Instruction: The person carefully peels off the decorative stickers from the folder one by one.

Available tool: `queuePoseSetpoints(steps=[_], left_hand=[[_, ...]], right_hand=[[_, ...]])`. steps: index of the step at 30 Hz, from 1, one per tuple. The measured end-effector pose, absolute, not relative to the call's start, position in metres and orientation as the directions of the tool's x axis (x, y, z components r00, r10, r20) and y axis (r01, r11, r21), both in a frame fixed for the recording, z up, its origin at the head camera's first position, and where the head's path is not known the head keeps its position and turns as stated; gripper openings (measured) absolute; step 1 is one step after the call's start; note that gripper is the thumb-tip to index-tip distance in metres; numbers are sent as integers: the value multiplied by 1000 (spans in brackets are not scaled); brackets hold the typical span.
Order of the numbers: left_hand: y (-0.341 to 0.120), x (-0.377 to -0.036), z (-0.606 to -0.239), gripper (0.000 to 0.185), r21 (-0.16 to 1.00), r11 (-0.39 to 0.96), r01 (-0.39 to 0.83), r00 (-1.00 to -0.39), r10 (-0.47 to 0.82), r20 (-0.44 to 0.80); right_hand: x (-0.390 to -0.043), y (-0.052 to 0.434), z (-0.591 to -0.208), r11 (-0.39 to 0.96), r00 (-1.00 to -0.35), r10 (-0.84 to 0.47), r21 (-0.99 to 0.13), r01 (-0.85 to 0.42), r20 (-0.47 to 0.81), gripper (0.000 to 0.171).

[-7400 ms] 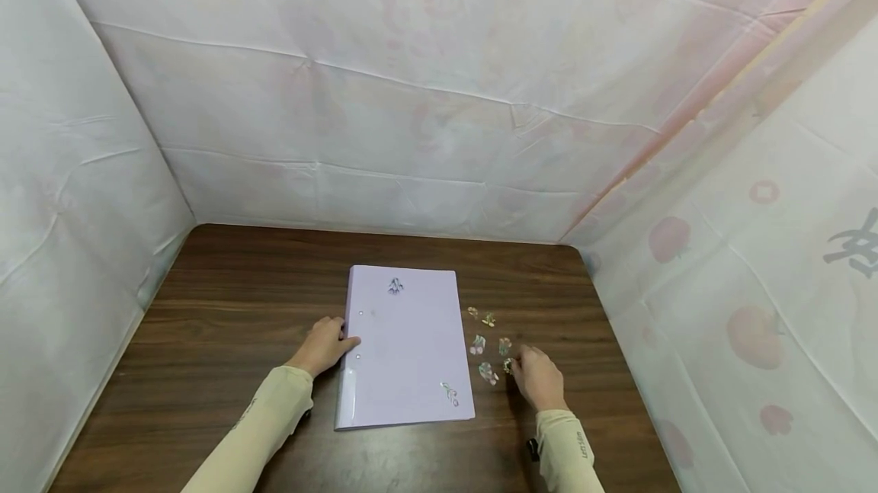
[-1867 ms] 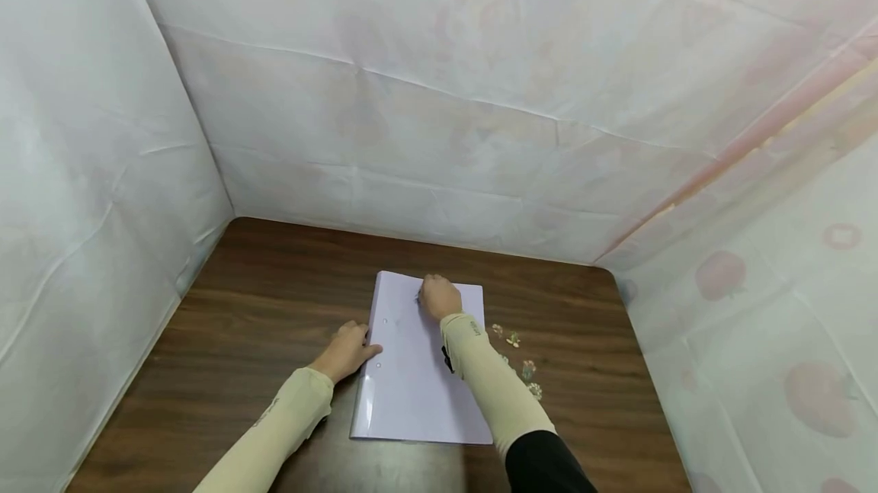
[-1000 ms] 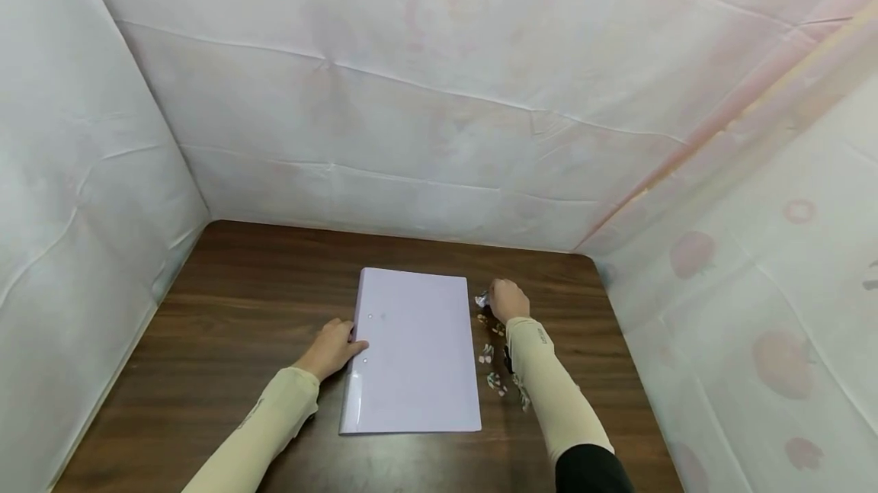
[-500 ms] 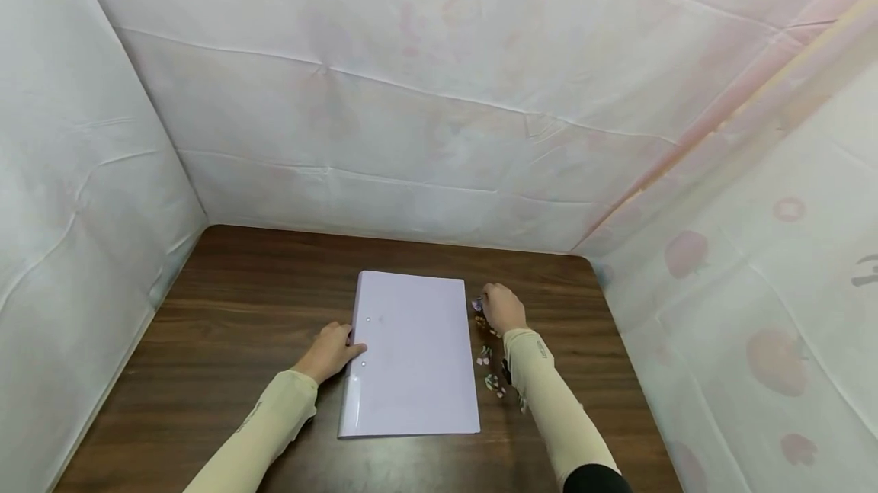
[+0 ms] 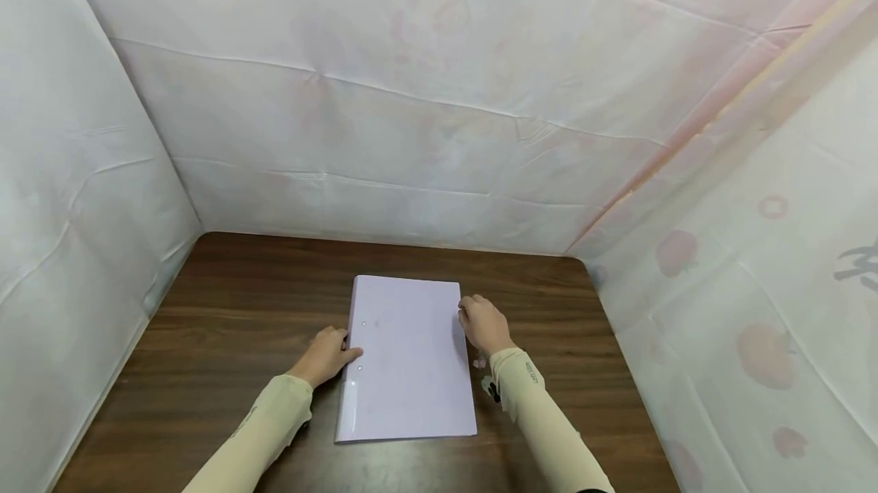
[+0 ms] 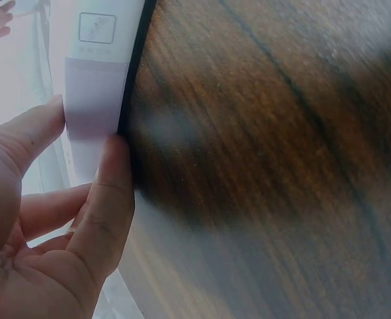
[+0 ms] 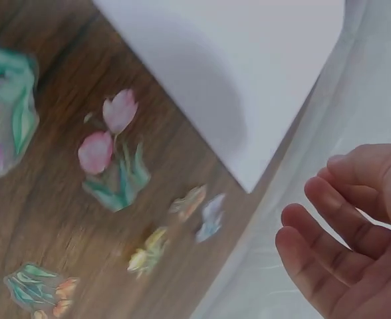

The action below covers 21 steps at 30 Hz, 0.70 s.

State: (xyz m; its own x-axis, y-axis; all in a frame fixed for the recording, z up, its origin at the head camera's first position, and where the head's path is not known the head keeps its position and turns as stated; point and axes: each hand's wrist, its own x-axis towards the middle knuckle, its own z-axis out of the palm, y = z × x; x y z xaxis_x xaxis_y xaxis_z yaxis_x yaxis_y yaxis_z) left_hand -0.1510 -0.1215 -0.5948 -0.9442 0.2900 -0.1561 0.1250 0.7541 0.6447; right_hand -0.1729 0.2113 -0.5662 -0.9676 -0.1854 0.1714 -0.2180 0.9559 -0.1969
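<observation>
Wooden table (image 5: 240,302) | left hand (image 5: 325,353) — fingers pinch folder (image 5: 408,356) spine | right hand (image 5: 484,323) — fingers loosely spread, empty

bare table (image 5: 226,302) left of the folder (image 5: 408,360); flower stickers (image 7: 116,149) crowd its right.

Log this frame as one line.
left hand: holds folder spine edge | right hand: open, empty, at folder's right edge | flower stickers: loose on table
</observation>
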Motion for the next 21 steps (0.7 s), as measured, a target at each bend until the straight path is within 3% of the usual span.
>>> queuePoseSetpoints(steps=[13,21], left_hand=[[-125,-151,-599,52,659,745,100,-952,264,-155],[-125,-149,-595,53,705,705,70,-959,242,-146]], right_hand=[[-148,199,-590,922,-952,-283,-242,-303,115,10],[-142,196,-600,915,-942,-310,-230,-332,129,17]])
